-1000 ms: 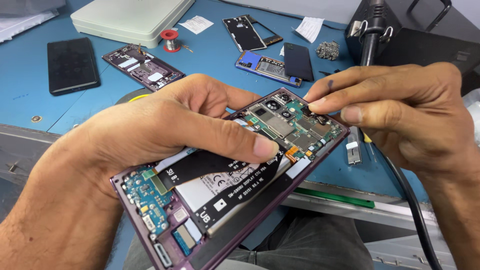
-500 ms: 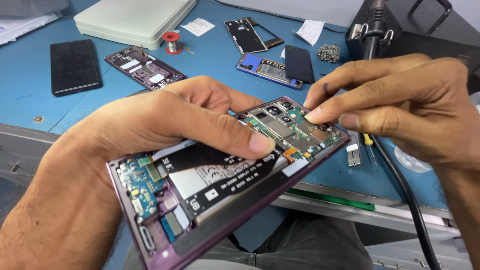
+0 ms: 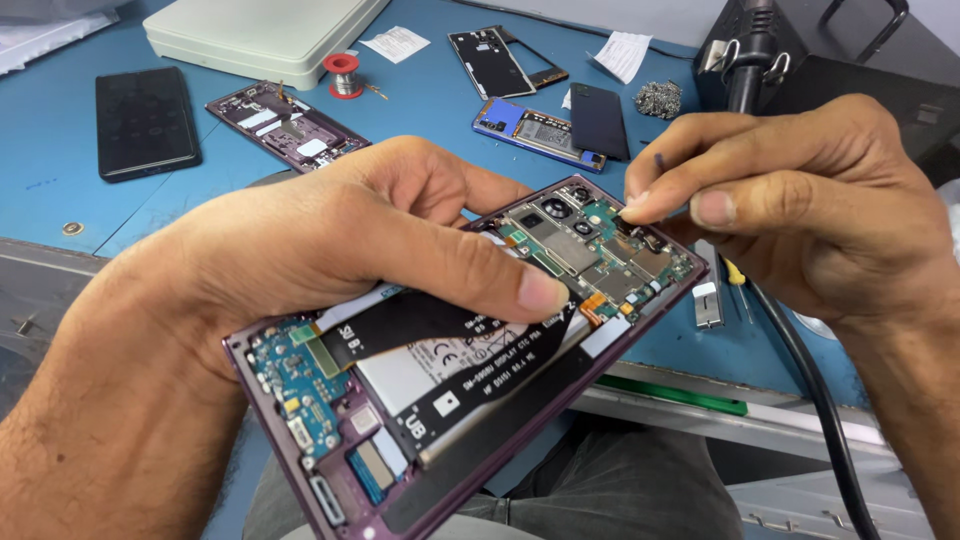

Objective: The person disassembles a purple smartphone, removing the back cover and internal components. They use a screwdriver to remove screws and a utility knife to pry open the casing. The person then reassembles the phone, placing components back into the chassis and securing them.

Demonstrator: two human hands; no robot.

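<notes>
Head view: my left hand is wrapped round the opened purple phone above the blue bench, thumb pressing its black ribbon, so I keep it steady while my right hand pinches closed near the camera corner, grip contents unclear.

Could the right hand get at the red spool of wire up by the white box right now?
Probably not at once: the right hand is pinching at the opened phone's board, and the red spool lies far across the blue bench, beyond the left hand.
</notes>
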